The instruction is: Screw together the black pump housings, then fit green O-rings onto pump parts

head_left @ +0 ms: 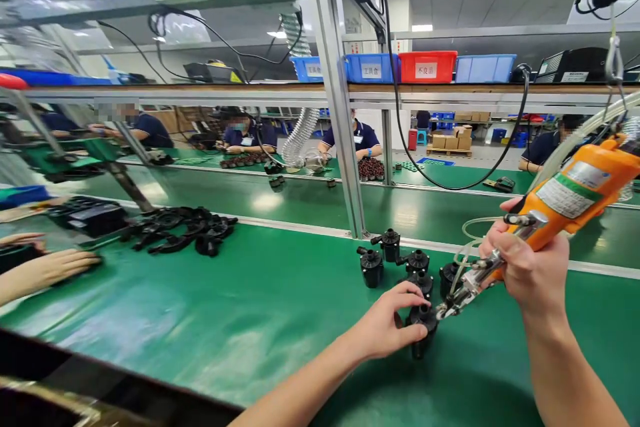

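My left hand (387, 323) is closed round a small black pump body (423, 330) standing on the green belt (240, 320). My right hand (525, 260) grips an orange powered screwdriver (575, 197), tilted so its metal tip (445, 310) meets the top of that pump. A clear feed tube runs along the tool. Several more black pumps (395, 257) stand just behind the held one.
A pile of black plastic parts (185, 230) lies at left, near another person's hands (47, 267). An aluminium post (340, 100) rises mid-belt. Coloured bins (427, 67) sit on the overhead shelf. Other workers sit across the far belt.
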A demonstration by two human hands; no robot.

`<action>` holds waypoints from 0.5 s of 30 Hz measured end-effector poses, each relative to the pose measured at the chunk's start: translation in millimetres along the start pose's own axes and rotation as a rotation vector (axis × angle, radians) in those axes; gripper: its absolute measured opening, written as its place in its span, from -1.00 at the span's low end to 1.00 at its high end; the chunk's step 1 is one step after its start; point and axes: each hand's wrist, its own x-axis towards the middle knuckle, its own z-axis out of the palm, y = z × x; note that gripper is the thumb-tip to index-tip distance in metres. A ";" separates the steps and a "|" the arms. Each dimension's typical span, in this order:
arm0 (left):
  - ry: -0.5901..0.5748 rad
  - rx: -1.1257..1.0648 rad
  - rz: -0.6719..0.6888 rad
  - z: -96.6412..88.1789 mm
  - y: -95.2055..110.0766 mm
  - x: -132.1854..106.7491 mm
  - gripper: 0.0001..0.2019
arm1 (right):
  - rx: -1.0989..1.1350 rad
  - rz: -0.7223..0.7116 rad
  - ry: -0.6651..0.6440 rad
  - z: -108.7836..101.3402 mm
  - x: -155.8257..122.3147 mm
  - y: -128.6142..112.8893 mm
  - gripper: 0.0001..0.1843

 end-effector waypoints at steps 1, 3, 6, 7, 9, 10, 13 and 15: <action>0.038 -0.027 0.019 6.1 -5.0 4.2 -0.60 | 0.016 0.017 -0.010 1.5 -1.3 0.2 -0.52; 0.067 -0.071 0.022 11.1 -13.0 8.0 -0.57 | 0.063 0.045 -0.024 5.3 -2.9 1.5 -0.46; 0.037 -0.099 -0.029 10.1 -16.4 7.0 -0.55 | 0.074 0.054 -0.028 12.1 -2.9 4.1 -0.42; 0.026 -0.100 -0.040 9.3 -15.4 6.4 -0.55 | 0.068 0.056 -0.038 14.3 -2.4 4.6 -0.44; 0.018 -0.102 -0.047 8.4 -12.3 6.1 -0.58 | 0.049 0.059 -0.063 18.2 -1.2 5.1 -0.48; 0.019 -0.105 -0.046 8.1 -10.8 6.5 -0.59 | 0.040 0.063 -0.071 20.1 -0.6 5.1 -0.49; 0.008 -0.125 -0.045 7.5 -7.9 9.0 -0.63 | 0.019 0.069 -0.065 26.7 0.3 6.1 -0.52; -0.010 -0.128 -0.039 6.8 -7.4 10.9 -0.65 | -0.006 0.052 -0.051 32.1 0.0 9.0 -0.57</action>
